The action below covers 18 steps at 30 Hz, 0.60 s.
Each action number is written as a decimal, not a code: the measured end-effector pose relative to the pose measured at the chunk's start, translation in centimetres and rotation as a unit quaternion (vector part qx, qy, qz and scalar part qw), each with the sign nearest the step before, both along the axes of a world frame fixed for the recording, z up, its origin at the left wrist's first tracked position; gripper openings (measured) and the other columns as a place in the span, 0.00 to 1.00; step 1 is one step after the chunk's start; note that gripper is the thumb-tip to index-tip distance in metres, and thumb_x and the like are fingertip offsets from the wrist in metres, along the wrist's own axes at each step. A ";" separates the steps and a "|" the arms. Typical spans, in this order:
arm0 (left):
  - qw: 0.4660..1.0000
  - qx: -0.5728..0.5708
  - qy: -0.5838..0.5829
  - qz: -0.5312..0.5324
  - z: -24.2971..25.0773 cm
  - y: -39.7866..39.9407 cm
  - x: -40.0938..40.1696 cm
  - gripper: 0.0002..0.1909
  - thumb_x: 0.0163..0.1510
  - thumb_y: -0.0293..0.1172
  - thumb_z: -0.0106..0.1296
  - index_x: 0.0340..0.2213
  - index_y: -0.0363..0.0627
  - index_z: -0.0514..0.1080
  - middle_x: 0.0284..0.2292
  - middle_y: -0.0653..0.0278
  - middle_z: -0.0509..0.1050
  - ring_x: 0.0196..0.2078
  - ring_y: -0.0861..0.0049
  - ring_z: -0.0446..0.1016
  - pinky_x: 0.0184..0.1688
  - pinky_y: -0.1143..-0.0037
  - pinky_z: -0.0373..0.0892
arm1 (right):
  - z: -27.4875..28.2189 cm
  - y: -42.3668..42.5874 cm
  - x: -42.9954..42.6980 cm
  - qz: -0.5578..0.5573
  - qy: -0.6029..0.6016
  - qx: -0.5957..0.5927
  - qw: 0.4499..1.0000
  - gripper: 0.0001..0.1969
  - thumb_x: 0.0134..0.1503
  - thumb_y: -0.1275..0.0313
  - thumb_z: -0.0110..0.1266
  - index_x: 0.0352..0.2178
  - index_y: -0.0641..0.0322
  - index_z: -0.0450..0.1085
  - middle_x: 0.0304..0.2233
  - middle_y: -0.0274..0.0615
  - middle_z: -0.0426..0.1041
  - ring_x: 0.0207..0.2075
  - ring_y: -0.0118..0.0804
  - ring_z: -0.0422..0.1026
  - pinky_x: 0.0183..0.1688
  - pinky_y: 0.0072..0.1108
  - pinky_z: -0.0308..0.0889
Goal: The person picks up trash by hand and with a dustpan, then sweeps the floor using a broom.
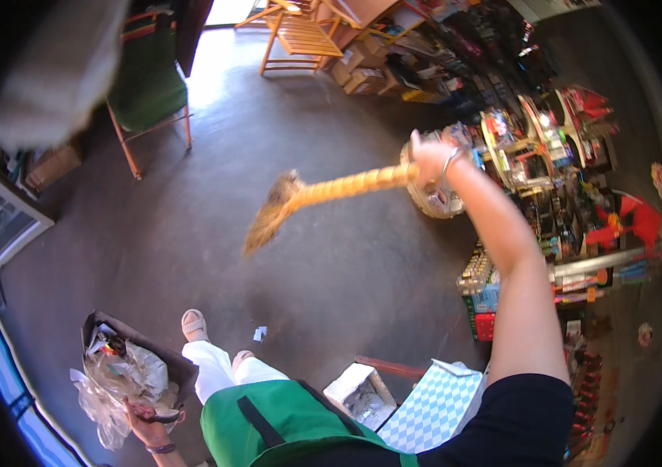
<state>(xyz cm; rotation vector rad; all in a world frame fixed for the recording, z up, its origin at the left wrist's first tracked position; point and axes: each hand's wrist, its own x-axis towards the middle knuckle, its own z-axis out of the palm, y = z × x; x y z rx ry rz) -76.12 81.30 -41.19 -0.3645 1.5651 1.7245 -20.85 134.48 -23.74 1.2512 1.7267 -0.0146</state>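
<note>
My right hand (431, 159), with a bangle at the wrist, reaches far forward and grips the end of a short straw broom by its yellow wrapped handle (360, 180). The broom's brush head (275, 211) points left and down over the dark floor, slightly blurred. At the lower left my left hand (147, 431) is closed around a dark curved handle (168, 418) with something reddish on it. That handle lies against a dark box-like container (182, 366) full of crumpled clear plastic bags (145, 368). White scraps of paper (259, 334) lie on the floor ahead of my sandalled feet.
A white foam box (353, 392), a blue-and-white checkered box (433, 405) and a reddish bar (389, 366) lie at my right. Packed goods shelves (532, 146) and a round basket (433, 201) line the right. A green chair (147, 87) and wooden chair (307, 36) stand ahead.
</note>
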 end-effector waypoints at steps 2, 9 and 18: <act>0.999 0.004 0.004 -0.032 -1.3 -0.8 -0.4 0.10 0.52 0.33 0.46 0.35 0.43 0.68 0.12 0.75 0.57 0.13 0.90 0.53 0.15 0.87 0.51 | 4.6 0.7 1.9 -0.031 -0.016 0.033 0.999 0.61 0.26 0.55 0.65 0.50 0.88 0.35 0.33 0.59 0.70 0.35 0.45 0.71 0.36 0.25 0.67; 0.996 0.066 -0.059 -0.028 -0.3 -1.8 -0.5 0.11 0.51 0.34 0.47 0.35 0.42 0.67 0.12 0.76 0.53 0.13 0.89 0.49 0.15 0.86 0.48 | 12.4 4.2 4.8 0.071 -0.007 0.182 0.981 0.47 0.30 0.53 0.63 0.46 0.76 0.54 0.34 0.57 0.70 0.37 0.46 0.70 0.38 0.28 0.67; 0.997 0.016 -0.057 0.059 0.6 1.4 -0.7 0.08 0.51 0.29 0.46 0.34 0.42 0.66 0.14 0.73 0.58 0.14 0.86 0.55 0.15 0.83 0.53 | -7.3 -10.8 -0.2 -0.462 0.330 -0.066 0.820 0.24 0.39 0.80 0.56 0.41 0.66 0.59 0.18 0.39 0.67 0.17 0.30 0.68 0.19 0.23 0.67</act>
